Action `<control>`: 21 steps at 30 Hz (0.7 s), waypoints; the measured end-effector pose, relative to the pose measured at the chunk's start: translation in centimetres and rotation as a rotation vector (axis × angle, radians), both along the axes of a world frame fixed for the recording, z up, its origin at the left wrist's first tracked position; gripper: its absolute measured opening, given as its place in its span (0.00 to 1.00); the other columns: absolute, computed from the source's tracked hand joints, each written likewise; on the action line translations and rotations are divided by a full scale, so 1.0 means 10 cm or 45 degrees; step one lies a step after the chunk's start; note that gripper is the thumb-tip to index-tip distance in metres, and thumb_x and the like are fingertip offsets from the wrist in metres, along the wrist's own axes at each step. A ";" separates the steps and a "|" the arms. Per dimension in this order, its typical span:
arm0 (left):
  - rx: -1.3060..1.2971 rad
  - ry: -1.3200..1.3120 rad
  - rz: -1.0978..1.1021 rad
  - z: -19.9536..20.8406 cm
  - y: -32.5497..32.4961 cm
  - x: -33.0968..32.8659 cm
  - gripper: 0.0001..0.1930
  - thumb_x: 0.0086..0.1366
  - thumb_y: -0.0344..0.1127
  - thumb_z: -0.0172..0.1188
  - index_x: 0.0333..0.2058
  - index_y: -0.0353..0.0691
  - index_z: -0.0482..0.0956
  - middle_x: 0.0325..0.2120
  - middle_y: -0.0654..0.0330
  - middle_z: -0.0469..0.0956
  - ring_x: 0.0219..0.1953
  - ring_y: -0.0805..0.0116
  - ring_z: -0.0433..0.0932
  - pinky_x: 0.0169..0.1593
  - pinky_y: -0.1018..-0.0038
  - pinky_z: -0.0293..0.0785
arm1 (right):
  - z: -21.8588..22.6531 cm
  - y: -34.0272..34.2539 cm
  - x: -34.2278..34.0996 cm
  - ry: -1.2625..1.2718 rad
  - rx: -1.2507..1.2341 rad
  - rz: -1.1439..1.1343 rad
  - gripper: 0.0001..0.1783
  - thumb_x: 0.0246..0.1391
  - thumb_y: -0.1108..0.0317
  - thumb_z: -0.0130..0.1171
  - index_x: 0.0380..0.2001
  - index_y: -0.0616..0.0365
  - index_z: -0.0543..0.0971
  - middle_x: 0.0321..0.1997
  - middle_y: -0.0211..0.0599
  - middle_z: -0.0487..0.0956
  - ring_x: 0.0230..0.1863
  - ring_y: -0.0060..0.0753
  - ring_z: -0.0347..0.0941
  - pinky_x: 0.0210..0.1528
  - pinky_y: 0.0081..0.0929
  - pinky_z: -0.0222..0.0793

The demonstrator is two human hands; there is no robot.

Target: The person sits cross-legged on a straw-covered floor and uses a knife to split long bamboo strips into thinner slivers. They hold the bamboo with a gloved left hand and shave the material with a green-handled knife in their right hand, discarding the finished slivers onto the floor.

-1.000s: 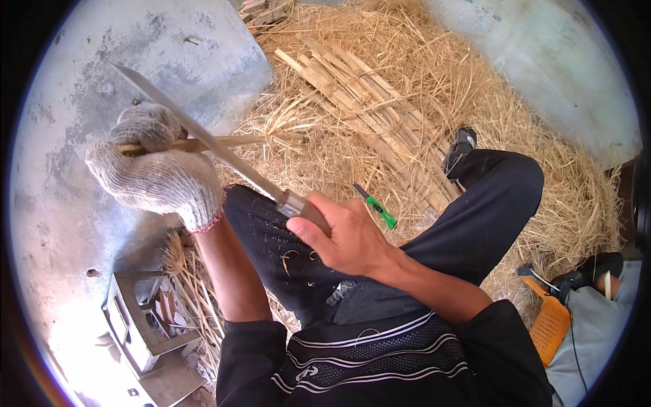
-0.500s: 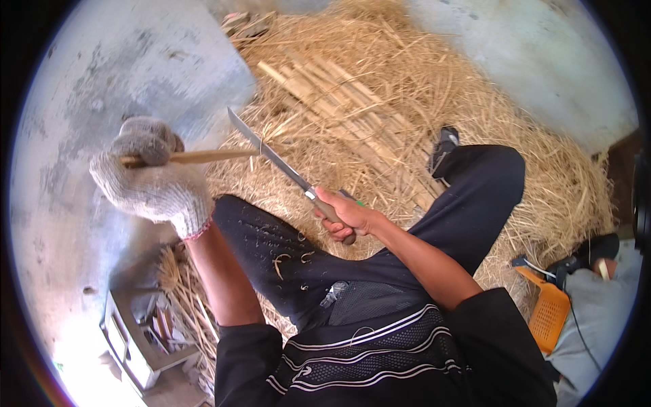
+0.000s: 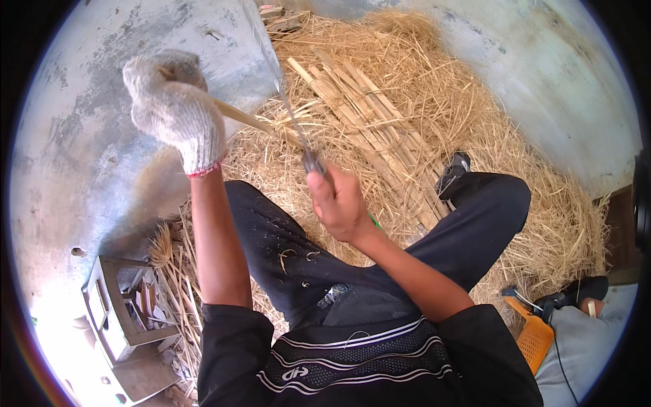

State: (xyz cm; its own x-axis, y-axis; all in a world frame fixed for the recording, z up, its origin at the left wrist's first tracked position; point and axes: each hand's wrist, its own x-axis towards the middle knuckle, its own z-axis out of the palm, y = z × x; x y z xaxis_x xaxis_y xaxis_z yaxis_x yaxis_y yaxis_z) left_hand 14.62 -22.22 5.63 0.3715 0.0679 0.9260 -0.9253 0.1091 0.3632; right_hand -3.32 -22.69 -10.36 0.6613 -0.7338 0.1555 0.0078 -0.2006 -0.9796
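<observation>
My left hand (image 3: 178, 108), in a pale knitted work glove with a red cuff edge, is closed round one end of a split bamboo strip (image 3: 245, 118). The strip slants down to the right from the fist. My bare right hand (image 3: 339, 205) grips a long knife (image 3: 293, 117) by its handle, blade pointing away from me. Near the strip's far end the blade crosses it; whether they touch I cannot tell. Pale curled shavings (image 3: 287, 256) lie on my dark trouser leg (image 3: 271, 237).
Beyond my legs, several bamboo strips (image 3: 380, 129) lie in a bundle on a heap of shavings (image 3: 468, 108). Thin sticks (image 3: 182, 268) and a wooden frame-like stool (image 3: 112, 319) are at the left. An orange plastic chair back (image 3: 534, 344) and part of another person (image 3: 600, 332) are at the lower right.
Both hands have moved up and away from my lap. The knife has swung from pointing left to pointing mostly forward, and the bamboo strip now tilts down to the right.
</observation>
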 end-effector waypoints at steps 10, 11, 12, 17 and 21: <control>-0.229 0.641 -0.673 0.15 -0.06 -0.03 0.13 0.62 0.31 0.42 0.17 0.44 0.63 0.13 0.62 0.64 0.14 0.72 0.61 0.19 0.74 0.56 | -1.09 -0.45 -0.20 0.072 1.396 0.683 0.36 0.59 0.25 0.38 0.26 0.50 0.63 0.09 0.22 0.57 0.06 0.16 0.48 0.13 0.22 0.52; -0.152 0.525 -0.746 0.11 -0.10 0.03 0.14 0.64 0.29 0.41 0.17 0.42 0.64 0.13 0.62 0.65 0.12 0.73 0.61 0.17 0.74 0.56 | -1.15 -0.45 -0.26 -0.004 1.458 0.733 0.35 0.60 0.26 0.37 0.27 0.50 0.63 0.09 0.22 0.57 0.06 0.15 0.47 0.13 0.21 0.51; -0.108 0.362 -0.625 0.08 -0.21 0.05 0.15 0.65 0.29 0.41 0.17 0.42 0.64 0.14 0.61 0.66 0.12 0.73 0.61 0.16 0.75 0.57 | -1.14 -0.52 -0.29 -0.078 1.495 0.790 0.34 0.61 0.27 0.37 0.28 0.49 0.63 0.10 0.22 0.57 0.07 0.15 0.47 0.13 0.19 0.51; 0.076 -0.215 -0.081 0.12 -0.36 0.21 0.20 0.71 0.32 0.42 0.17 0.42 0.69 0.15 0.65 0.69 0.12 0.77 0.65 0.15 0.77 0.62 | -0.71 -0.32 -0.03 0.463 0.498 0.268 0.30 0.67 0.40 0.42 0.33 0.60 0.72 0.13 0.29 0.67 0.11 0.27 0.63 0.19 0.35 0.62; 0.047 -0.083 -0.296 0.54 -0.43 0.00 0.20 0.70 0.36 0.44 0.16 0.44 0.68 0.08 0.69 0.61 0.10 0.77 0.62 0.16 0.75 0.57 | -0.60 -0.34 -0.05 0.430 0.085 -0.004 0.29 0.69 0.49 0.43 0.26 0.65 0.74 0.16 0.43 0.73 0.15 0.41 0.69 0.23 0.40 0.62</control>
State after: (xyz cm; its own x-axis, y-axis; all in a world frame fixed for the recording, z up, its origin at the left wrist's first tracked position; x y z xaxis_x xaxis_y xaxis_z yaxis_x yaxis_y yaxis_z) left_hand 14.62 -26.57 11.03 0.3129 -0.0466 0.9486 -0.8983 0.3098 0.3115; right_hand -3.82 -26.10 -16.33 0.6652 -0.7368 -0.1206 -0.3199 -0.1353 -0.9377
